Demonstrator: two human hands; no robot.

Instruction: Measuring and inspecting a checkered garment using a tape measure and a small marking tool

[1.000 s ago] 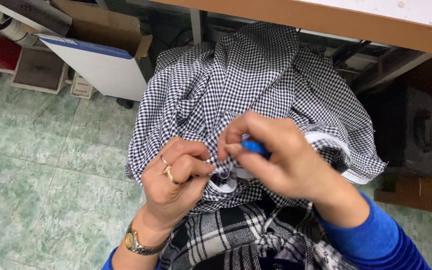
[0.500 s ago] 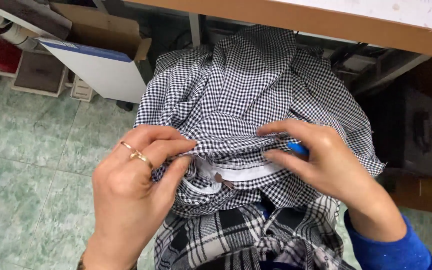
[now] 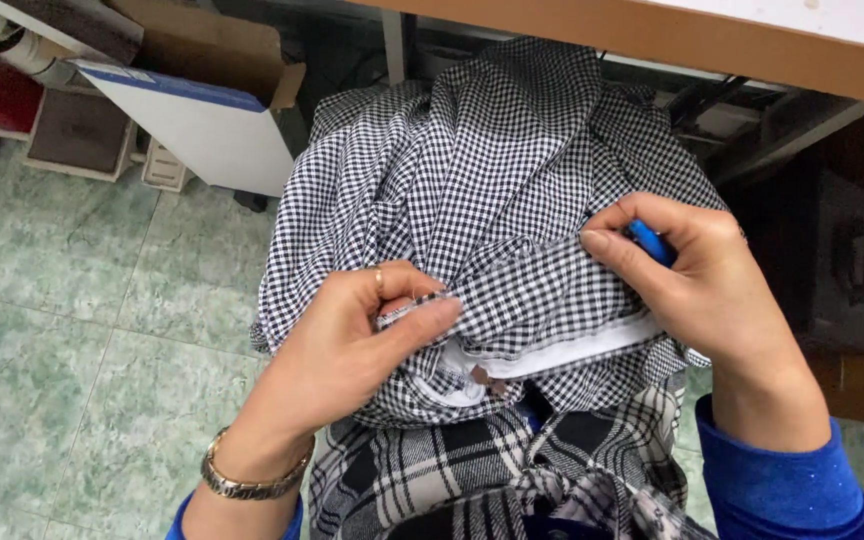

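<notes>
A black-and-white checked garment point(image 3: 492, 190) lies bunched over my lap. My left hand point(image 3: 352, 345), with a ring and a gold bracelet, pinches a folded edge of it between thumb and fingers. My right hand point(image 3: 707, 285) grips the same edge further right, and a small blue tool point(image 3: 649, 240) is tucked between its fingers. Between the two hands the edge is stretched out, showing a white inner band point(image 3: 562, 352). Below it lies a larger-plaid dark cloth point(image 3: 472, 475).
A wooden table edge point(image 3: 672, 35) runs across the top. A white board with a blue rim point(image 3: 197, 125) and a cardboard box point(image 3: 212, 40) stand at upper left on the green tiled floor point(image 3: 62, 330). A dark machine part point(image 3: 842, 260) sits at right.
My hands, close together a second ago, have moved apart along the garment's edge, pulling it flat and showing the white band. My left hand turned and took a fresh pinch.
</notes>
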